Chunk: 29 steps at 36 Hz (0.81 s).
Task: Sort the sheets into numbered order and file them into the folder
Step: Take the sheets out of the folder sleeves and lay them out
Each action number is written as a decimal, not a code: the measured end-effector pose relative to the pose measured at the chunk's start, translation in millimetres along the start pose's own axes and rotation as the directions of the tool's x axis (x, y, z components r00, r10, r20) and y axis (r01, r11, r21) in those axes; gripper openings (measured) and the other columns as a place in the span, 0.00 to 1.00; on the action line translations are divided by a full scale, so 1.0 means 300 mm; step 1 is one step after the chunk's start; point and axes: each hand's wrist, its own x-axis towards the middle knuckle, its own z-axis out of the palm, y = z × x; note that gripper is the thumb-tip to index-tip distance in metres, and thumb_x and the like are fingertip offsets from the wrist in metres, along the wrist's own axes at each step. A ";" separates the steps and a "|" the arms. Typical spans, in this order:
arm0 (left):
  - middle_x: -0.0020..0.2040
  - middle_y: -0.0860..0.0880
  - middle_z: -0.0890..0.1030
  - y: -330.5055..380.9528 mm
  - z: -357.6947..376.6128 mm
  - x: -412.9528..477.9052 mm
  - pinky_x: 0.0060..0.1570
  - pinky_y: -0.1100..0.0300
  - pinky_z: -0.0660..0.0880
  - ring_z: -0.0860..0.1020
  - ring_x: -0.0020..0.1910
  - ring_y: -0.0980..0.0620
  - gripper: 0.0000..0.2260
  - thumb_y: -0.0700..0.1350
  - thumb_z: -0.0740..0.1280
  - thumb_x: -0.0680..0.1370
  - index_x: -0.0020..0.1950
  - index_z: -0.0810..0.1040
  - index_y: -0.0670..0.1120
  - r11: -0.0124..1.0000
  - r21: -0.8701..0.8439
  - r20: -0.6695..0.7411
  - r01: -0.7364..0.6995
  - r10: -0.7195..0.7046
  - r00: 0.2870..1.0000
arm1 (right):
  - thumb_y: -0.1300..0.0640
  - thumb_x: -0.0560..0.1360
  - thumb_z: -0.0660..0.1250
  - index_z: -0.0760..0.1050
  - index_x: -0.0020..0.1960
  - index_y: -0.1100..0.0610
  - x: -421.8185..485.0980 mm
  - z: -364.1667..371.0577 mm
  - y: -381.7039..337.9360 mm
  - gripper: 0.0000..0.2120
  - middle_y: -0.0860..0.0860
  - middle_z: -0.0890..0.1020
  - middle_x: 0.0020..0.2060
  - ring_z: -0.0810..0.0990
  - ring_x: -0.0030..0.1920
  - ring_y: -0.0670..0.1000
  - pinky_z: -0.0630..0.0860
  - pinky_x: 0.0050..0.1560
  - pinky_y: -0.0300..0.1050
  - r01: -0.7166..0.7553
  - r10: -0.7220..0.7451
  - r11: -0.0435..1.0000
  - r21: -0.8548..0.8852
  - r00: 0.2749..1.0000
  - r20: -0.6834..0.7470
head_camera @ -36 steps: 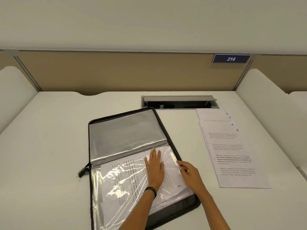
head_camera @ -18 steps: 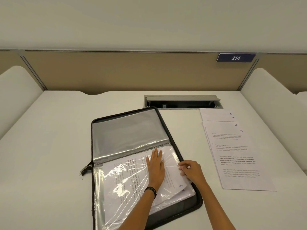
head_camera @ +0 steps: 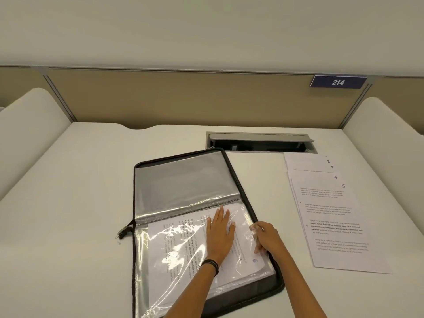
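L hand (head_camera: 219, 235) flat, fingers straight, on crinkly clear sleeve (head_camera: 179, 249) in black zip folder (head_camera: 183, 175). R hand (head_camera: 267, 237) pinches sleeve edge at folder's right rim; fanned sheets (head_camera: 332, 226) right of folder.

Only the person's two forearms and hands are in view, over the near edge of the tabletop. Both forearms are bare all the way down to the bottom of the view. The left hand (head_camera: 219, 235) has a dark wristband (head_camera: 210, 264) at its wrist (it looks like a few thin black cords lying close together rather than one wide strap). A small pale glint sits at the base of one left finger, too small to identify. The right hand (head_camera: 267, 237) and its wrist are bare.
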 end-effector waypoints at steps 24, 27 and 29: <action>0.73 0.47 0.66 -0.060 -0.007 -0.027 0.72 0.58 0.45 0.60 0.73 0.51 0.24 0.57 0.45 0.83 0.74 0.63 0.47 0.938 0.325 0.105 -0.122 0.093 0.990 | 0.64 0.74 0.66 0.79 0.35 0.52 0.023 -0.001 0.049 0.11 0.44 0.79 0.32 0.78 0.34 0.46 0.73 0.35 0.36 -0.005 0.008 0.969 -0.247 1.000 0.012; 0.74 0.47 0.65 -0.063 -0.008 -0.026 0.72 0.57 0.45 0.59 0.74 0.51 0.24 0.57 0.45 0.83 0.74 0.62 0.47 0.937 0.330 0.129 -0.118 0.079 0.988 | 0.60 0.75 0.67 0.79 0.40 0.54 0.019 -0.004 0.039 0.06 0.46 0.79 0.34 0.77 0.36 0.46 0.72 0.37 0.37 0.014 -0.020 0.971 -0.240 1.000 -0.020; 0.74 0.46 0.66 -0.071 -0.007 -0.023 0.72 0.57 0.46 0.57 0.74 0.51 0.24 0.57 0.45 0.83 0.74 0.62 0.46 0.938 0.325 0.131 -0.119 0.080 0.988 | 0.56 0.74 0.69 0.78 0.40 0.54 0.018 -0.015 0.031 0.05 0.46 0.79 0.34 0.77 0.37 0.46 0.71 0.39 0.38 0.032 -0.045 0.971 -0.237 0.998 -0.046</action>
